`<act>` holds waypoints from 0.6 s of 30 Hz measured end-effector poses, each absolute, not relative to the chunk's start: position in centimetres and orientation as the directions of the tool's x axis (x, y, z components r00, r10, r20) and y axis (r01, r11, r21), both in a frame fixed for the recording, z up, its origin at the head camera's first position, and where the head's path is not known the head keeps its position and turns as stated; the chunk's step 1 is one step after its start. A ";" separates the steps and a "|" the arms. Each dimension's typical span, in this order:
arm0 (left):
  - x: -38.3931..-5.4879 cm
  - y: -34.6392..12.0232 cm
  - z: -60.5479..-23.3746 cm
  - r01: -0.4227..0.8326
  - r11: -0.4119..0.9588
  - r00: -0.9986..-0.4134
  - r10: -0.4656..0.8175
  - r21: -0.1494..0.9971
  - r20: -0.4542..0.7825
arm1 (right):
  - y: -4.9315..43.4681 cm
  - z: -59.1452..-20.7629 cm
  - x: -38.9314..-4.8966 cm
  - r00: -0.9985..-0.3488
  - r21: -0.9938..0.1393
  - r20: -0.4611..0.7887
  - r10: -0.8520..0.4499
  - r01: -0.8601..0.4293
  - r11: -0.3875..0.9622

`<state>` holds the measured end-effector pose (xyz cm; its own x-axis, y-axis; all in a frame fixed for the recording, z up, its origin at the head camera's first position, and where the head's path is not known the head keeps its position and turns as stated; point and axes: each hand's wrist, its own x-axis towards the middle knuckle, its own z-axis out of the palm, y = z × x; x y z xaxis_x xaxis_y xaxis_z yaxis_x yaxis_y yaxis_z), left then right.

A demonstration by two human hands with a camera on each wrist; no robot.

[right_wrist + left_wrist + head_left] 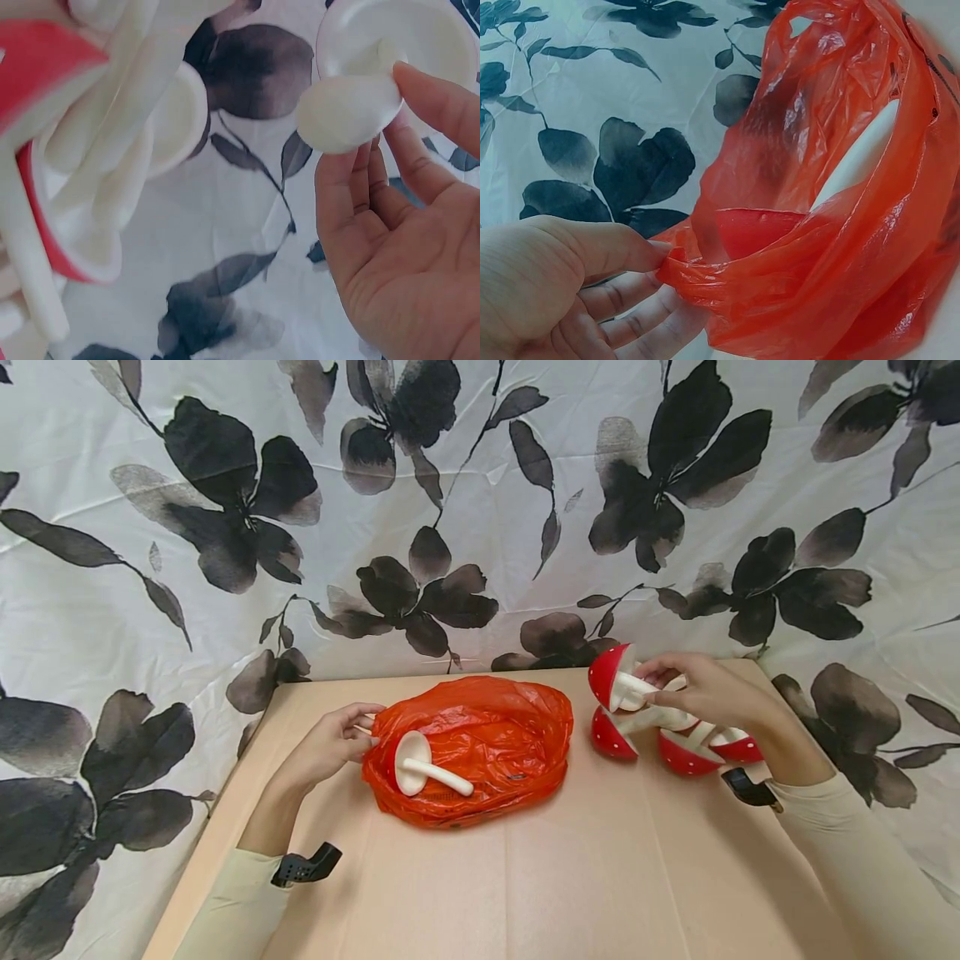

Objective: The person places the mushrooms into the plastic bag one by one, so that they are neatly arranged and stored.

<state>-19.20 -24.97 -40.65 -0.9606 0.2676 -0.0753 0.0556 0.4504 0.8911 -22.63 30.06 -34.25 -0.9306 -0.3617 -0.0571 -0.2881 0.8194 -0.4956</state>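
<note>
An orange-red plastic bag (495, 743) lies with its mouth spread on the table, and my left hand (335, 745) pinches its left rim between thumb and fingers. Inside the bag rests one toy mushroom (435, 773) with a white stem; in the left wrist view its red cap (754, 231) shows through the opening. My right hand (697, 689) grips another toy mushroom (624, 681) by its white stem, the red white-dotted cap pointing left. Right below that hand lies a pile of several such mushrooms (688, 753). Their stems (112, 112) cross each other in the right wrist view.
The light wooden table (480, 893) ends at the back against a white cloth (420, 510) printed with dark flowers. Black bands (307, 865) sit on both wrists. The bag lies left of the mushroom pile, with bare tabletop between them.
</note>
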 end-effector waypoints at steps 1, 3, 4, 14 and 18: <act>-19.2 -25.0 -40.7 0.055 0.453 -0.961 0.267 0.890 -0.076 | 29.8 -34.3 -22.7 -0.927 -0.521 -0.067 -0.368 -0.282 0.806; -19.2 -25.0 -40.8 0.052 0.456 -0.961 0.263 0.889 -0.079 | 29.3 -34.4 -22.8 -0.923 -0.579 -0.092 -0.375 -0.257 0.774; -19.3 -25.0 -40.8 0.053 0.456 -0.961 0.264 0.888 -0.079 | 29.1 -34.5 -22.8 -0.921 -0.611 -0.100 -0.377 -0.242 0.754; -19.3 -25.1 -40.8 0.053 0.464 -0.963 0.258 0.884 -0.078 | 26.9 -35.2 -22.9 -0.909 -0.743 -0.070 -0.412 -0.228 0.629; -19.3 -25.1 -40.8 0.059 0.464 -0.962 0.262 0.884 -0.074 | 26.1 -35.2 -23.0 -0.905 -0.772 -0.072 -0.419 -0.215 0.598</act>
